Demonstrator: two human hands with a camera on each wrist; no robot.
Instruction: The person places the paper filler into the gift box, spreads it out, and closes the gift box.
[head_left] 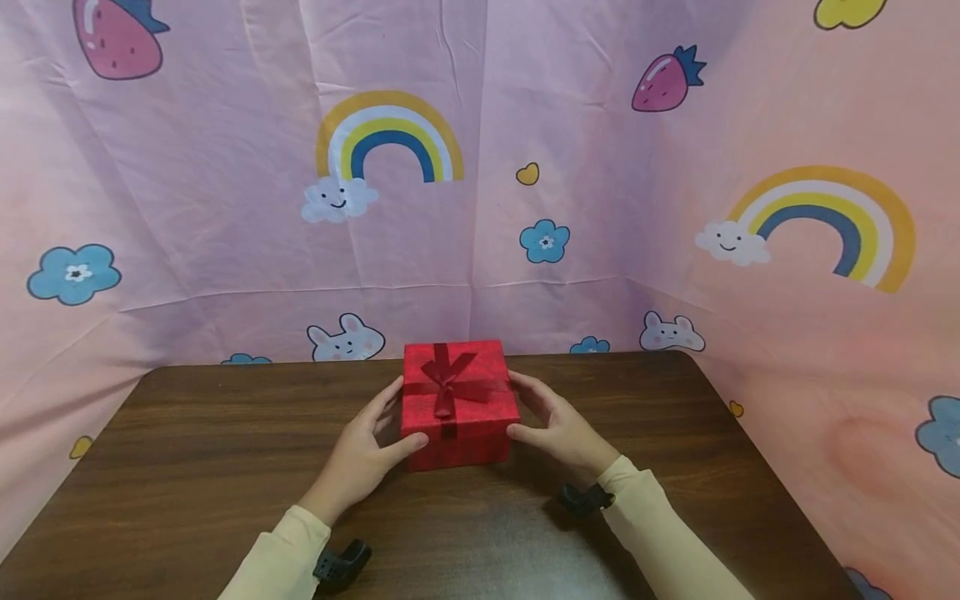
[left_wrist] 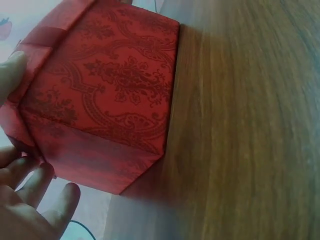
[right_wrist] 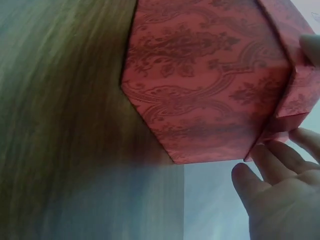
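Note:
A red patterned gift box (head_left: pixel 459 452) stands on the table with its lid (head_left: pixel 483 365) on, a dark red ribbon bow (head_left: pixel 447 387) across the top. My left hand (head_left: pixel 358 463) grips the lid's left side, thumb at the front corner and fingers along the side. On the opposite side my right hand (head_left: pixel 572 440) holds the lid in the same way. In the left wrist view the fingertips (left_wrist: pixel 44 172) touch the lid's lower edge. The right wrist view shows fingers (right_wrist: pixel 270 162) at the lid's rim, with the box body (right_wrist: pixel 195 75) below it.
The brown wooden table (head_left: pixel 225 467) extends around the box, its far edge just behind it. A pink and purple cloth (head_left: pixel 240 208) printed with rainbows, strawberries and flowers hangs behind and at both sides. Each wrist wears a black strap (head_left: pixel 585 500).

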